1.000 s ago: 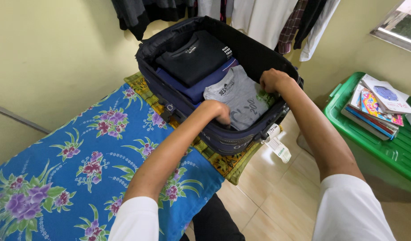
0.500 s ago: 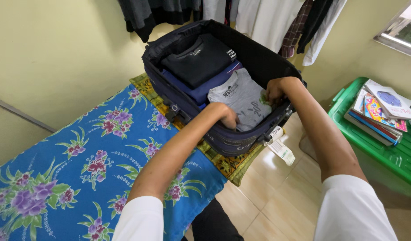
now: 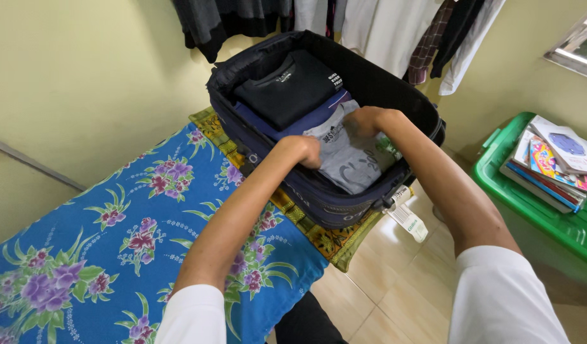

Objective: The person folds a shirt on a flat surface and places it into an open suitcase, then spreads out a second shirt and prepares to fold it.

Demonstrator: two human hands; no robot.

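Packed: folded black shirt (image 3: 287,86) and blue garment (image 3: 293,127) lie flat in open dark fabric suitcase (image 3: 395,83).
Unsettled: folded grey printed t-shirt (image 3: 354,162).
Left hand (image 3: 301,151): curled, gripping its near edge.
Right hand (image 3: 365,121): pressing its far edge.

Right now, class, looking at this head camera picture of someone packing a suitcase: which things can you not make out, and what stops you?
- Fingertips of the left hand: curled out of sight on the grey shirt.
- What lies under the black shirt and the blue garment: covered by them.
- Hanging clothes: upper parts cut off by the top edge.
- Books and green bin: cut off at the right edge.
- Right hand: palm faces down, hidden.
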